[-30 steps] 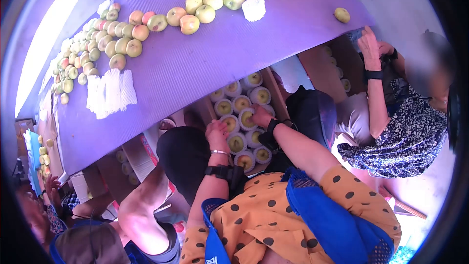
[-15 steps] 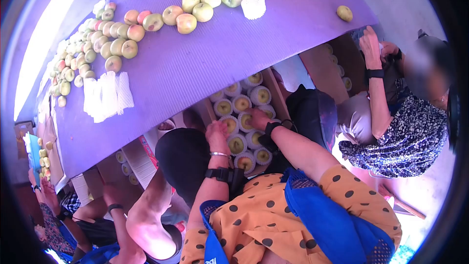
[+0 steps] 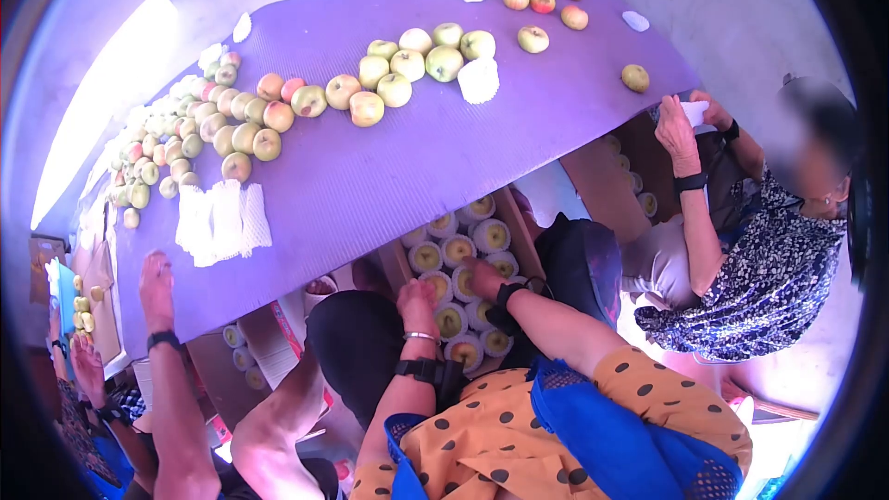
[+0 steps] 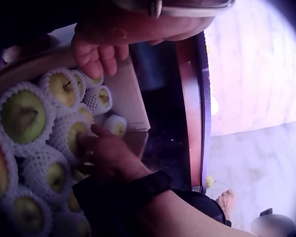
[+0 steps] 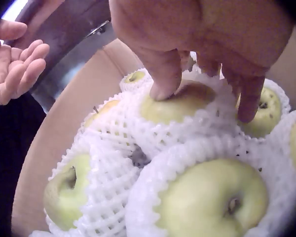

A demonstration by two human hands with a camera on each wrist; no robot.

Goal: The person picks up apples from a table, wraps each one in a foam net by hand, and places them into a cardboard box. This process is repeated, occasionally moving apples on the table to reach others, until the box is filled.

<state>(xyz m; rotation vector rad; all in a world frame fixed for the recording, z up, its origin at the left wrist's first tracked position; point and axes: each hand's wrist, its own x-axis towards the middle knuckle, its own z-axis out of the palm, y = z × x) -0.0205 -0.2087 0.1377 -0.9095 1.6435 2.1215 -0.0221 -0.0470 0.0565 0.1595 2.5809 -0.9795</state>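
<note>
A cardboard carton [image 3: 398, 268] in front of me holds rows of green-yellow apples in white foam nets. My right hand [image 5: 212, 44] reaches down into it. Its thumb presses the top of one netted apple [image 5: 175, 109] and its fingers come down on the far side, around that apple. More netted apples [image 5: 214, 197] sit close around. My left hand [image 3: 417, 304] is over the left side of the carton, nearest the apples there. In the left wrist view the left hand's fingers [image 4: 106, 60] are loosely extended near the carton wall, with nothing held.
Above the carton stands a purple-covered table [image 3: 361, 194] with many loose apples [image 3: 245, 137] and a pile of foam nets [image 3: 222, 222]. At right a person [image 3: 681, 143] holds a white net. At left another person's hand [image 3: 157, 287] reaches over the table edge. Neighbouring cartons [image 3: 593, 171] flank mine.
My right hand has shifted slightly left among the apples; my left hand stays about where it was. The head view has tilted up. The person at left has raised an arm to the table.
</note>
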